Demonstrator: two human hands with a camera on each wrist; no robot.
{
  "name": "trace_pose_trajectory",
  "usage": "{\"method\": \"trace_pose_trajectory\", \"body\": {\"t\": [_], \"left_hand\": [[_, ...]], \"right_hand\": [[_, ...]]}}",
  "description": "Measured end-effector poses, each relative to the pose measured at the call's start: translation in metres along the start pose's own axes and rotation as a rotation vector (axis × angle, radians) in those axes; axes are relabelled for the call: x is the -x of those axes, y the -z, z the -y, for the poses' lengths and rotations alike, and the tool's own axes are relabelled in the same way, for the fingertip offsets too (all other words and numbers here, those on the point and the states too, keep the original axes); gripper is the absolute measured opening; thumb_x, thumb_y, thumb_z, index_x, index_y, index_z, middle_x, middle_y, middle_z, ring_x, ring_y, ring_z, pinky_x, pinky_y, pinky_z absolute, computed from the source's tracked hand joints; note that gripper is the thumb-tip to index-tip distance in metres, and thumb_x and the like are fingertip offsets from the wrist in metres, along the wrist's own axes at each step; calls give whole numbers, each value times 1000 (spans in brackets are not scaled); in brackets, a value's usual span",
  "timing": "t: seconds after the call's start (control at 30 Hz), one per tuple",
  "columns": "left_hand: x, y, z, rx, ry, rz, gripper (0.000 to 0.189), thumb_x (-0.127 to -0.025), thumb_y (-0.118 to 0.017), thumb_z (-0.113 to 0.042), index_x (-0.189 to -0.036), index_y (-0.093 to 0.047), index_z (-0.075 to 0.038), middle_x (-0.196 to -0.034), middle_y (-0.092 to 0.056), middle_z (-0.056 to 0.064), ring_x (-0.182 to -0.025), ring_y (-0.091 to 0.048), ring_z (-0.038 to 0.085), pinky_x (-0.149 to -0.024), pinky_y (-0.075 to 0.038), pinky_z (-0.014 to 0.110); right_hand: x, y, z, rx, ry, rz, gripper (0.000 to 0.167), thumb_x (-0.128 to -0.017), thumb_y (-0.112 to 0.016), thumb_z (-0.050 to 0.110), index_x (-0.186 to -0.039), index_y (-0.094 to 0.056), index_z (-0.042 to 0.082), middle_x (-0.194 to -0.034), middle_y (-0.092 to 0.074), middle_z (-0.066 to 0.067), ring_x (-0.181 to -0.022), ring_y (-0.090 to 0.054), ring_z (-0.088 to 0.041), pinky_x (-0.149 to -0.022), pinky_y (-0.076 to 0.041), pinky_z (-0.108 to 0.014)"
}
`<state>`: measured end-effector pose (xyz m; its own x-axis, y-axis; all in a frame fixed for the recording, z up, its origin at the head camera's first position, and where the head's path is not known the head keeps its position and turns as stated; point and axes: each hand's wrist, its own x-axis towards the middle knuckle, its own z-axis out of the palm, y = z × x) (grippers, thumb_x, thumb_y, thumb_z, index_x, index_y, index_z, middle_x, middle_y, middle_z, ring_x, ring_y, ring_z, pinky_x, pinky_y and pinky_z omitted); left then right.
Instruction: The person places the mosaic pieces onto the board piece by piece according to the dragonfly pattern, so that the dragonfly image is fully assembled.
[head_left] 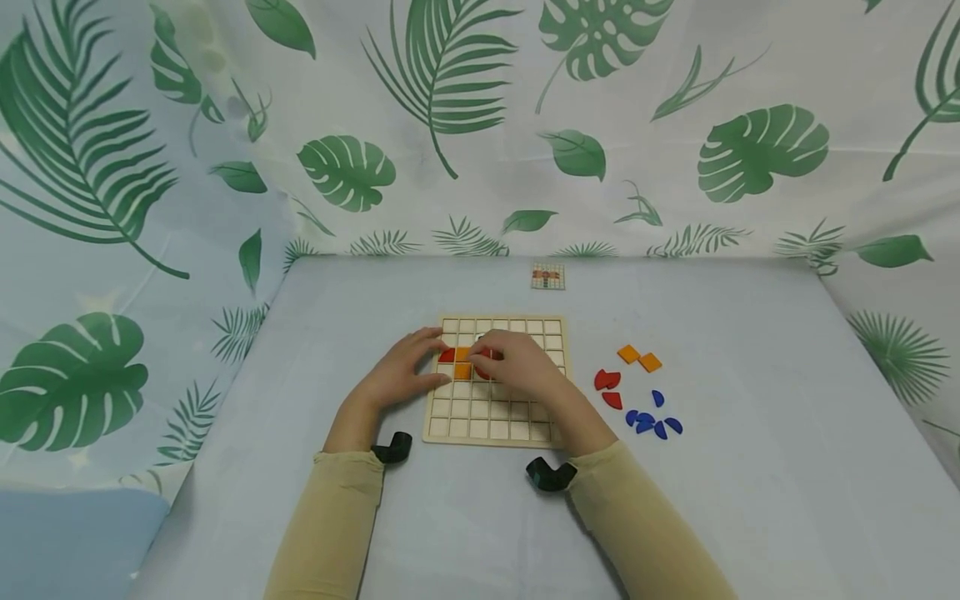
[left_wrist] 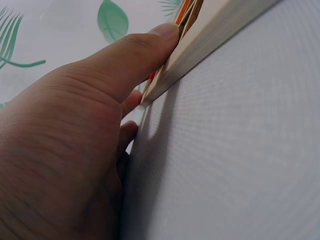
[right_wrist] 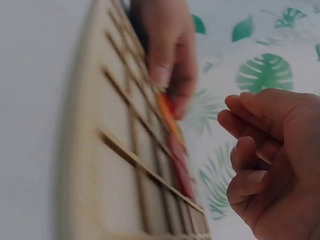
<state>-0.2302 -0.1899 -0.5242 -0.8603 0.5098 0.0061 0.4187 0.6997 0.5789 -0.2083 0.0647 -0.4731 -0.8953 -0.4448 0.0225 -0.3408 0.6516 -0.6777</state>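
A light wooden grid board (head_left: 480,429) lies on the table. My left hand (head_left: 405,367) rests at its left edge, fingers reaching beside a red piece (head_left: 447,355) and the thumb touching the rim. In the left wrist view the thumb of my left hand (left_wrist: 95,100) lies over the board's edge (left_wrist: 200,47). Orange squares (head_left: 462,372) sit in cells to the right of that red piece. My right hand (head_left: 517,362) hovers above another red piece (head_left: 482,368), partly hiding it. In the right wrist view, my right hand (right_wrist: 280,155) has loosely bent fingers and no piece shows between them.
Right of the board lie two orange squares (head_left: 649,362), several red pieces (head_left: 612,401) and several blue half-round pieces (head_left: 673,426). A small card with a coloured grid pattern (head_left: 548,277) lies behind the board. Leaf-patterned cloth (head_left: 480,192) walls off the back and sides.
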Motion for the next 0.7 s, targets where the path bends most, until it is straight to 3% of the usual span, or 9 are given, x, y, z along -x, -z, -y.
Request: {"method": "trace_pose_trajectory", "body": {"t": [0.3,0.47,0.7], "left_hand": [[0,-1,1,-6,15,2,49,-89,-73,-41,-130,-56,-19,-159,-34,2,-150,-27,29,-123,-25,50],[1,-1,1,-9,19,2,50,-89,-73,-40,-130,-56,-18,-159,-34,2,-150,-26,29,-123,-24,50],[1,0,-1,-8,14,2,50,-89,-73,-41,-130,-56,-18,-159,-35,3,-150,-27,30,-122,-25,50]], "right_hand": [[25,53,-26,-27,-44,-9,20,-98,-61,35,-110,-72,24,-108,-69,6,-76,-53,-18,-64,-46,-32],[43,79,-50,-34,-118,-5,24,-98,-61,38,-114,-71,23,-110,-68,1,-84,-55,-20,-66,-48,-32],[67,102,-83,-12,-223,64,25,-98,-62,34,-118,-69,22,-111,-67,-3,-90,-57,-23,-67,-51,-32]]}}
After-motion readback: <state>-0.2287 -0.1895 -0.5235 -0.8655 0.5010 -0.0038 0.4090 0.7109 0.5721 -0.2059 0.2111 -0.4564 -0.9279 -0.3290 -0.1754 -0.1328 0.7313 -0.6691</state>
